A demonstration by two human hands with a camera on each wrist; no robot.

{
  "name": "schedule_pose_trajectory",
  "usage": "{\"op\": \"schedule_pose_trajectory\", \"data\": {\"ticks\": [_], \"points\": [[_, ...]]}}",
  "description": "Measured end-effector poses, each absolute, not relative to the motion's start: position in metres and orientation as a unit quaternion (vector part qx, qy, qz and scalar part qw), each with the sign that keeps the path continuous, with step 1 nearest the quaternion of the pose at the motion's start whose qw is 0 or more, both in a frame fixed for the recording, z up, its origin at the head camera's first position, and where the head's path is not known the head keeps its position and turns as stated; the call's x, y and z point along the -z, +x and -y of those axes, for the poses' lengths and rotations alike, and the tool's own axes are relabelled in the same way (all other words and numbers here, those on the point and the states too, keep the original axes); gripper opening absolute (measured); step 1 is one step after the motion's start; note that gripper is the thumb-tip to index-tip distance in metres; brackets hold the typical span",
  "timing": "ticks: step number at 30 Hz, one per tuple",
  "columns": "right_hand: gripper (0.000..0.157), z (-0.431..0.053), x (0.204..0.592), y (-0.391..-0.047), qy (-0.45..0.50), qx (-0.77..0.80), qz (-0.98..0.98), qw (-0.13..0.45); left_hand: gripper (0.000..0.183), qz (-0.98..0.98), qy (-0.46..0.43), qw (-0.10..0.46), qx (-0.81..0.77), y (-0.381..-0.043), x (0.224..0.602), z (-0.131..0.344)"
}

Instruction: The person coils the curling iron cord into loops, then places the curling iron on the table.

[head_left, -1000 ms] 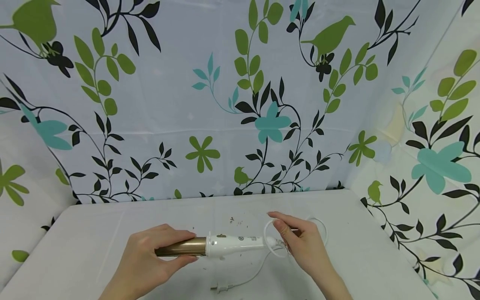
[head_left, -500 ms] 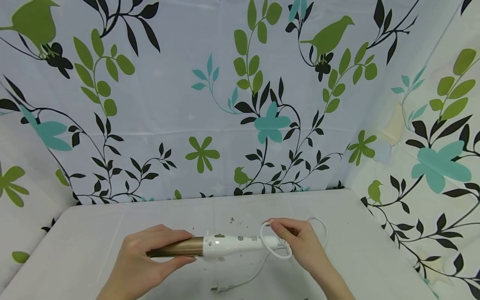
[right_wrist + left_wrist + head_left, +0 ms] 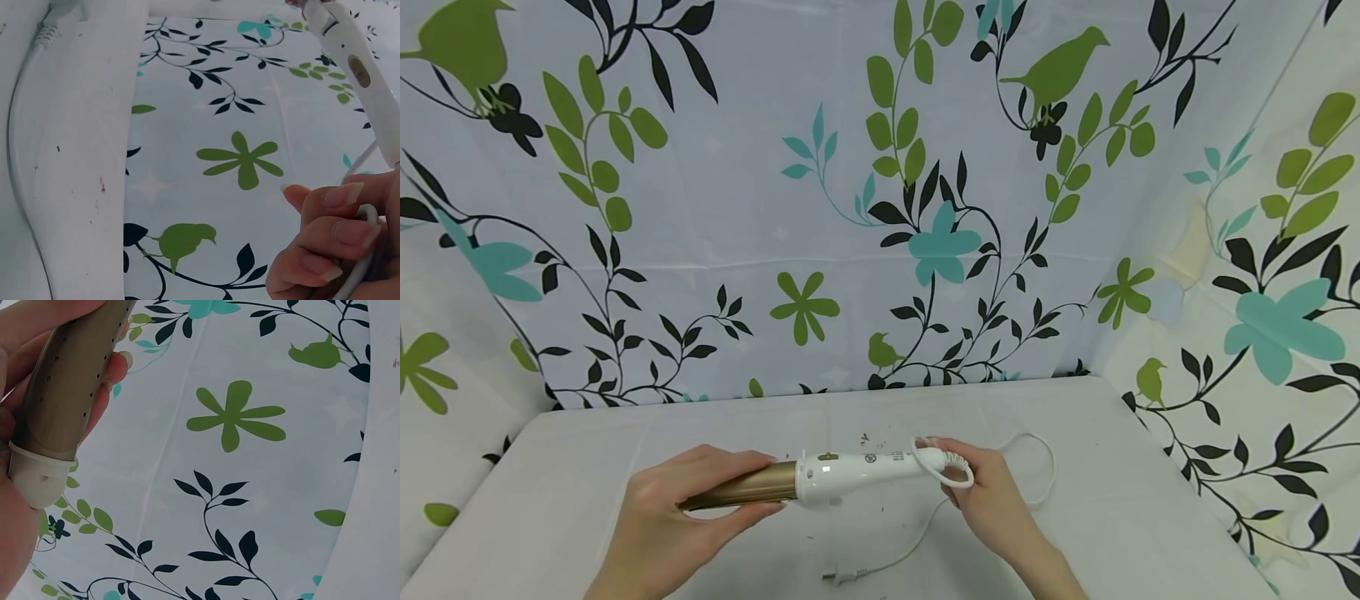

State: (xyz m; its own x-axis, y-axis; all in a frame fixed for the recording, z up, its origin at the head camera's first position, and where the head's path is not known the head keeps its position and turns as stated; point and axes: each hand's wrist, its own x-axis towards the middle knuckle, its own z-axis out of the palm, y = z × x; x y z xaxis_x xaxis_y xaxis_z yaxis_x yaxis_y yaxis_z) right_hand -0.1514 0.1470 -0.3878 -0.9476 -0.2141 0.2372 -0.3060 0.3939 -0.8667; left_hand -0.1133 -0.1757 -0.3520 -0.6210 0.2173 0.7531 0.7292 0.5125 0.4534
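A curling iron with a gold barrel and a white handle is held off the table, slanting slightly up to the right in the head view. My left hand grips the barrel between thumb and fingers. Rows of small holes and a pale end cap show on the barrel in the left wrist view. Around the handle's cord end, my right hand curls its fingers, with a loop of white cord against them. The palm side of that grip is partly hidden.
Cord runs in a loose loop on the white table at right. The plug lies near the front edge. Small dark specks mark the tabletop. A patterned cloth with leaves and birds hangs behind and at the sides.
The curling iron has shifted a little left, and its handle end has risen. My right hand has slid from the cord loop to the handle's end and now holds it.
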Motion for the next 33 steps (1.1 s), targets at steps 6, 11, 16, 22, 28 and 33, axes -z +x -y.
{"op": "schedule_pose_trajectory", "data": {"ticks": [6, 11, 16, 22, 28, 33], "points": [[0.023, -0.138, 0.394, -0.147, 0.130, -0.481, 0.865, 0.067, 0.053, 0.815, -0.284, 0.334, 0.379, -0.115, 0.353, 0.176], [0.032, -0.130, 0.394, -0.143, 0.130, -0.471, 0.871, 0.057, 0.047, 0.821, -0.275, 0.338, 0.370, -0.115, 0.353, 0.177], [0.021, -0.129, 0.395, -0.142, 0.141, -0.436, 0.886, 0.071, 0.051, 0.822, -0.265, 0.350, 0.363, -0.116, 0.356, 0.177], [0.017, -0.129, 0.397, -0.140, 0.181, -0.369, 0.907, 0.090, 0.059, 0.823, -0.262, 0.367, 0.347, -0.117, 0.358, 0.177], [0.025, -0.127, 0.396, -0.135, 0.232, -0.265, 0.921, 0.165, 0.057, 0.826, -0.258, 0.373, 0.335, -0.117, 0.356, 0.177], [0.016, -0.125, 0.395, -0.133, 0.241, -0.228, 0.925, 0.187, 0.056, 0.828, -0.255, 0.373, 0.333, -0.118, 0.357, 0.177]]}}
